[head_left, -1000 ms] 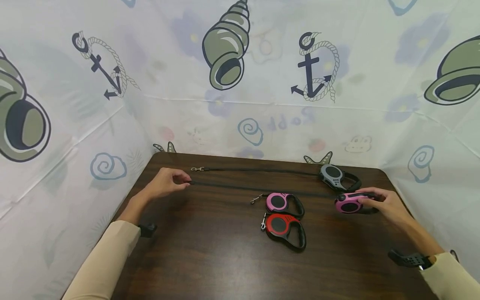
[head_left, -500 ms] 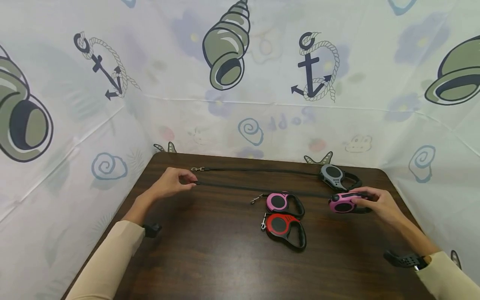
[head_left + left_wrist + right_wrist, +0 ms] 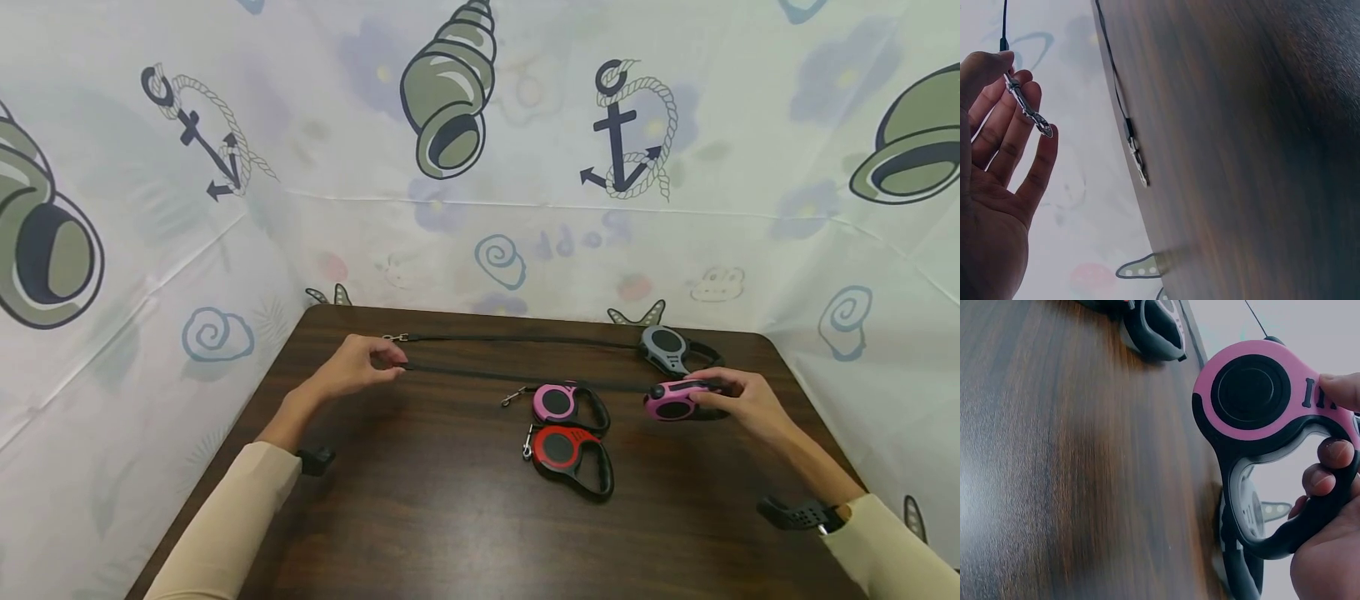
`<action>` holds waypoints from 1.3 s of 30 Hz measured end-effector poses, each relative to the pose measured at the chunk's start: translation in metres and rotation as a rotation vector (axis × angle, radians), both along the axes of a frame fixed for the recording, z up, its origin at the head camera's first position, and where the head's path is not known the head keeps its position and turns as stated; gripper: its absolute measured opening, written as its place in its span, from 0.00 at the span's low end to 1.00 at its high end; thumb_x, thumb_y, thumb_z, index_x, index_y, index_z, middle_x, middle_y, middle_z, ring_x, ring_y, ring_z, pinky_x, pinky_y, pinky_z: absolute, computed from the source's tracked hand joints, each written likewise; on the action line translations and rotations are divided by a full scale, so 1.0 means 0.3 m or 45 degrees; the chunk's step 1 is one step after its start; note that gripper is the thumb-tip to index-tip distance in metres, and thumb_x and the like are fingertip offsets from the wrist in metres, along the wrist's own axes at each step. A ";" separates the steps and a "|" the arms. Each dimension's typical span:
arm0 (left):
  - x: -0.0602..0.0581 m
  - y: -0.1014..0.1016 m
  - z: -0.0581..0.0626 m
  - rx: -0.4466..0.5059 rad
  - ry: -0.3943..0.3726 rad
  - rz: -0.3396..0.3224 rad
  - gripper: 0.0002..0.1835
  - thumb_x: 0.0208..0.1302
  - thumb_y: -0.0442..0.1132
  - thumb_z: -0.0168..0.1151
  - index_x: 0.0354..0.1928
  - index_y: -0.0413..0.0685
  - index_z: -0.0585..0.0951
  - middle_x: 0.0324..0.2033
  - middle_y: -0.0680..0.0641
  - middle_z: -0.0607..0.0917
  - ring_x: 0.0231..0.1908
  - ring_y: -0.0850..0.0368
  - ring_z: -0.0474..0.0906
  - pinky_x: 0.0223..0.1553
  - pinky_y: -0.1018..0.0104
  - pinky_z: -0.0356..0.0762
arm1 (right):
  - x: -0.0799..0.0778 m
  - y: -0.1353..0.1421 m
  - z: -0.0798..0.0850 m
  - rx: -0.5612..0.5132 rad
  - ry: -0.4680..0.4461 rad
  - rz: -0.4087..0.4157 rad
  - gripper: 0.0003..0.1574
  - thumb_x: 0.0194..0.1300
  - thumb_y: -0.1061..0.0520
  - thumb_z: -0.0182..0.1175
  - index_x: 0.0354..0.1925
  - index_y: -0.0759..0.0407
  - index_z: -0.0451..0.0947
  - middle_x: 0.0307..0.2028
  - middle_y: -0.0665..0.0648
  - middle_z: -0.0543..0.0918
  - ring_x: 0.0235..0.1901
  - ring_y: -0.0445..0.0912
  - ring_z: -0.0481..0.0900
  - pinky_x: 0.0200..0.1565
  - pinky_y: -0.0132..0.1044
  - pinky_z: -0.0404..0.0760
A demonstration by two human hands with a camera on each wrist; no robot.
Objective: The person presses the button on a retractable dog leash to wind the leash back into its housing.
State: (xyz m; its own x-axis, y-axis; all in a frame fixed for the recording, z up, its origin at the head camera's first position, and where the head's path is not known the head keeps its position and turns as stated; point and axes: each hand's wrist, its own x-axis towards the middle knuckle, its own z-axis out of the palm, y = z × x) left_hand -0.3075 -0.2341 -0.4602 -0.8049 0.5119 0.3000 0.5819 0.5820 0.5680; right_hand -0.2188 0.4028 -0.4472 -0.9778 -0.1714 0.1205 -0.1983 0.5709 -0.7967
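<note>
My right hand grips the black handle of a pink retractable dog leash, its fingers through the loop and the thumb on the pink casing. From the casing a black strap runs taut above the table to my left hand. There the thumb and a finger pinch the strap's end, just by the metal snap clip, which lies across the other fingers. Behind the strap, a grey retractable leash rests with its own strap pulled out straight to a metal clip.
A second pink leash lies mid-table, with a red leash right in front of it, both with clips at their left. The brown wooden table meets printed white cloth walls at its back and sides.
The two hands have drawn closer together: the left has moved right with the clip end, the right has moved left with the pink leash. The strap between them is shorter.
</note>
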 end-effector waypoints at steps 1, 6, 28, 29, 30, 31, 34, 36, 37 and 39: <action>0.000 0.004 0.001 0.001 0.005 -0.003 0.08 0.59 0.30 0.78 0.39 0.48 0.90 0.31 0.57 0.90 0.33 0.64 0.85 0.39 0.62 0.84 | 0.001 -0.004 0.001 -0.005 -0.001 -0.001 0.19 0.73 0.58 0.68 0.58 0.66 0.83 0.43 0.43 0.87 0.38 0.41 0.81 0.39 0.35 0.84; 0.003 0.026 0.009 0.008 0.007 -0.019 0.09 0.59 0.29 0.78 0.39 0.47 0.90 0.32 0.56 0.90 0.33 0.63 0.85 0.39 0.62 0.84 | 0.003 -0.017 0.002 0.008 0.027 0.016 0.19 0.73 0.58 0.68 0.59 0.66 0.84 0.43 0.43 0.87 0.38 0.41 0.80 0.39 0.35 0.83; 0.015 0.109 0.019 0.072 -0.079 -0.082 0.07 0.62 0.30 0.76 0.41 0.46 0.90 0.33 0.55 0.91 0.34 0.62 0.86 0.39 0.59 0.86 | 0.004 -0.090 0.005 -0.054 0.065 0.066 0.19 0.72 0.60 0.68 0.58 0.66 0.84 0.44 0.45 0.87 0.39 0.41 0.81 0.40 0.33 0.84; 0.016 0.112 0.019 0.075 -0.077 -0.086 0.07 0.62 0.30 0.76 0.41 0.46 0.90 0.33 0.54 0.91 0.34 0.62 0.87 0.39 0.58 0.87 | 0.004 -0.094 0.004 -0.054 0.066 0.070 0.19 0.72 0.60 0.68 0.58 0.66 0.84 0.44 0.45 0.87 0.39 0.41 0.81 0.39 0.33 0.84; 0.016 0.116 0.020 0.079 -0.076 -0.089 0.07 0.62 0.30 0.76 0.41 0.46 0.90 0.33 0.54 0.91 0.34 0.62 0.87 0.39 0.58 0.87 | 0.004 -0.098 0.002 -0.059 0.068 0.075 0.19 0.72 0.60 0.68 0.58 0.65 0.84 0.44 0.46 0.87 0.39 0.41 0.82 0.39 0.33 0.84; 0.016 0.120 0.019 0.084 -0.072 -0.094 0.07 0.62 0.30 0.76 0.41 0.46 0.90 0.34 0.54 0.91 0.34 0.62 0.87 0.40 0.57 0.87 | 0.004 -0.103 0.001 -0.065 0.070 0.080 0.19 0.72 0.61 0.68 0.58 0.65 0.84 0.44 0.46 0.87 0.39 0.41 0.82 0.39 0.33 0.84; 0.016 0.132 0.016 0.087 -0.060 -0.104 0.07 0.62 0.30 0.76 0.41 0.46 0.90 0.33 0.54 0.91 0.34 0.62 0.87 0.40 0.58 0.87 | 0.001 -0.119 -0.003 -0.083 0.074 0.089 0.18 0.72 0.61 0.68 0.58 0.65 0.84 0.45 0.47 0.87 0.38 0.41 0.83 0.39 0.33 0.84; 0.015 0.142 0.014 0.096 -0.063 -0.113 0.07 0.62 0.30 0.77 0.40 0.46 0.90 0.33 0.54 0.91 0.34 0.61 0.86 0.40 0.57 0.87 | -0.002 -0.131 -0.005 -0.088 0.080 0.094 0.18 0.72 0.61 0.68 0.58 0.65 0.84 0.45 0.47 0.87 0.38 0.41 0.83 0.39 0.33 0.84; 0.015 0.147 0.013 0.098 -0.064 -0.122 0.07 0.62 0.30 0.77 0.41 0.46 0.90 0.33 0.54 0.91 0.34 0.61 0.86 0.41 0.57 0.87 | -0.003 -0.137 -0.006 -0.088 0.082 0.093 0.18 0.72 0.61 0.68 0.57 0.64 0.85 0.44 0.48 0.88 0.38 0.41 0.83 0.39 0.33 0.84; 0.016 0.158 0.014 0.095 -0.069 -0.131 0.07 0.62 0.31 0.77 0.41 0.46 0.90 0.33 0.54 0.91 0.34 0.62 0.86 0.41 0.55 0.87 | -0.008 -0.150 -0.007 -0.083 0.091 0.099 0.18 0.72 0.61 0.68 0.57 0.64 0.85 0.44 0.48 0.88 0.37 0.41 0.83 0.39 0.33 0.84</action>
